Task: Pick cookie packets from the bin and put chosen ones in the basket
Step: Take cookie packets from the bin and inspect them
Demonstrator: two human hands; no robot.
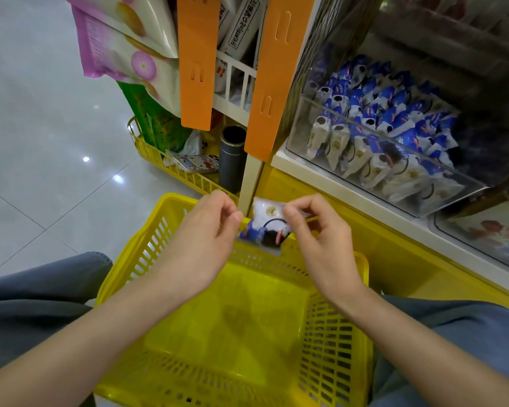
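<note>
Head view shows the task barely begun. The yellow slatted plastic basket (335, 333) has no packet on the part of its floor that shows. The clear plastic bin (303, 124), at two o'clock from the hands, is packed with blue-and-white packets. One white-and-blue cookie packet (266, 221) is out of the bin and held in the air over the basket's twelve o'clock rim. The right hand (315, 239) pinches the packet's upper corner, so the packet sits at ten o'clock from that hand. The left hand (209, 230), fingers curled, appears to pinch the packet's left edge, with the packet at three o'clock from it. The drop into the basket is still to come, and probably more picks.
</note>
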